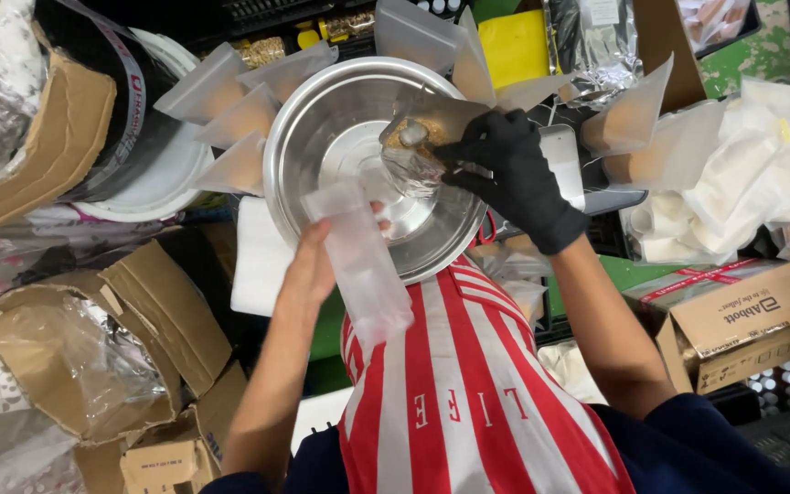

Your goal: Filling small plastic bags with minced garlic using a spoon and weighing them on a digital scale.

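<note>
Far left of the fingers: torn cardboard boxes [93, 338] with crumpled plastic liner, well apart from both hands. Left hand [313, 265], bare, fingers closed around the lower part of an empty frosted plastic pouch [358, 265]; the pouch runs upright between fingers and thumb, its top edge over the rim of the steel bowl [322, 137]. More frosted pouches [230, 110] fan out beyond the bowl's left rim, clear of the fingers. Right hand [509, 174], black glove, fingers pinched on a clear bag holding brown granules [413, 151], held over the bowl's centre, just right of the left-hand pouch. Below both hands: red-and-white striped apron [468, 393]. Right of gloved fingers: filled pouches [642, 119], white bags [742, 174].
</note>
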